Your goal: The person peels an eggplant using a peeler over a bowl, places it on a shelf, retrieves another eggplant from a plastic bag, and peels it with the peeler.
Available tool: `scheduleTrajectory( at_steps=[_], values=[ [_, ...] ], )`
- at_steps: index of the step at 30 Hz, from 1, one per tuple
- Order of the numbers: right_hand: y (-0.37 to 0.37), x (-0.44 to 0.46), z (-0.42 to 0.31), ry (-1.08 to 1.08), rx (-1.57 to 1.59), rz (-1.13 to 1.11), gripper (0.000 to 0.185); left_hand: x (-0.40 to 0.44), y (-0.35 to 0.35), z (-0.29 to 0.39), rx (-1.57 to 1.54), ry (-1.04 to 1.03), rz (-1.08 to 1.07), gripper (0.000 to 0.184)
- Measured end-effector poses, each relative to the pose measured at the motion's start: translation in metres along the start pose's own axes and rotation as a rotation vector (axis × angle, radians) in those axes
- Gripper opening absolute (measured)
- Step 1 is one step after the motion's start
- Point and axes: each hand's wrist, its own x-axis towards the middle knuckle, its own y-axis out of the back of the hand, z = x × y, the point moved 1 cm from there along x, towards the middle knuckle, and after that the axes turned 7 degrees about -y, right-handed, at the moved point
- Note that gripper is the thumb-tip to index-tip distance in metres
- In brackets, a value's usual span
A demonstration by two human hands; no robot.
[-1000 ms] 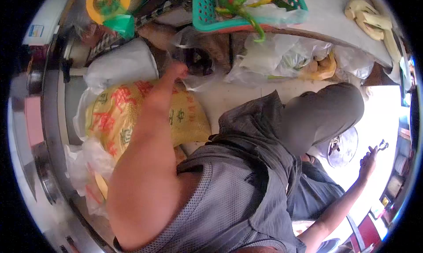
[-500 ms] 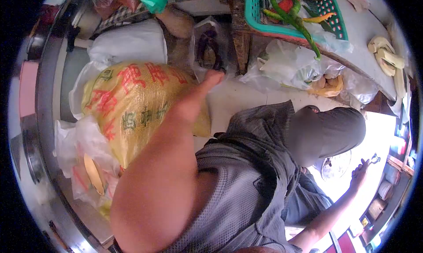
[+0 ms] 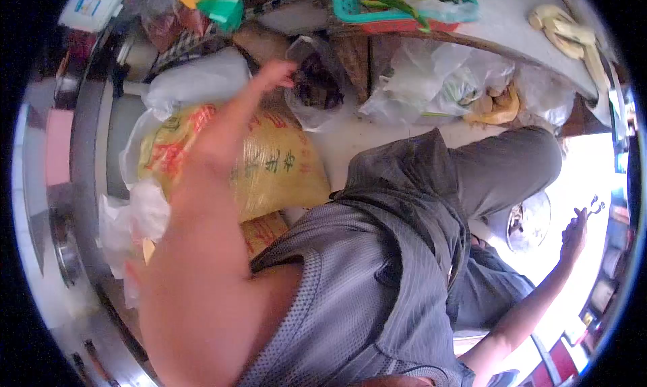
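My left arm stretches up across the yellow woven sack (image 3: 283, 178), which carries red and green characters. My left hand (image 3: 276, 75) is at the left edge of a clear plastic bag (image 3: 317, 114) with dark purple contents. Its fingers look loosely apart, with nothing visible in them, though they are a little blurred. In the bright area at the right, my right hand (image 3: 574, 235) pinches a small dark forked thing (image 3: 596, 205), too washed out to name. Below and to the left of that hand is a round metal bowl (image 3: 539, 218) with dark bits inside.
A green basket (image 3: 347, 6) of long peppers stands on a ledge (image 3: 502, 33), with pale peel-like pieces (image 3: 563, 33) farther right. Beneath sit clear plastic bags (image 3: 431, 83) of produce. White bags (image 3: 195, 83) lie beside the sack. My bent knee (image 3: 512, 164) is in front.
My left hand has shifted up and left, from the bottom of the clear bag to its left edge. The view has tilted, and more of the metal bowl shows. My right hand still holds the forked thing.
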Motion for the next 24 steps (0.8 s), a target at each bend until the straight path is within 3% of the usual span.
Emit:
scheduleTrajectory(
  at_steps=[1, 3, 4, 5, 7, 10, 16, 17, 21, 24],
  values=[
    [0.0, -0.003, -0.004, -0.001, -0.034, 0.003, 0.05, -0.029, 0.016, 0.055, -0.109, 0.104, -0.03, 0.022],
    [-0.016, -0.024, -0.021, -0.015, -0.187, 0.14, 0.039, -0.066, 0.052, 0.117, 0.021, -0.042, -0.126, 0.033],
    [-0.004, -0.017, -0.008, 0.21, -0.458, 0.137, 0.047, -0.074, 0.07, 0.136, 0.093, -0.041, -0.195, 0.029],
    [0.0, -0.014, -0.005, 0.089, -0.233, 0.11, 0.05, -0.079, 0.087, 0.153, 0.167, -0.04, -0.263, 0.026],
    [-0.003, -0.018, -0.006, 0.086, -0.194, 0.101, 0.034, -0.094, 0.111, 0.184, 0.216, -0.068, -0.318, 0.023],
    [-0.019, -0.041, -0.022, 0.093, -0.252, 0.131, 0.035, -0.129, 0.116, 0.233, 0.238, -0.074, -0.433, 0.022],
    [-0.041, -0.063, -0.026, 0.241, -0.291, 0.012, 0.025, -0.195, 0.043, 0.294, 0.039, -0.191, -0.609, 0.025],
    [-0.05, -0.087, -0.036, 0.284, -0.284, -0.05, 0.038, -0.203, 0.031, 0.301, 0.043, -0.268, -0.583, 0.027],
    [-0.067, -0.11, -0.034, 0.25, -0.184, -0.246, 0.043, -0.228, -0.025, 0.352, 0.058, -0.592, -0.716, 0.044],
    [-0.084, -0.139, -0.042, 0.332, 0.18, -0.581, 0.069, -0.246, -0.092, 0.393, 0.018, -0.811, -0.76, 0.045]
  ],
)
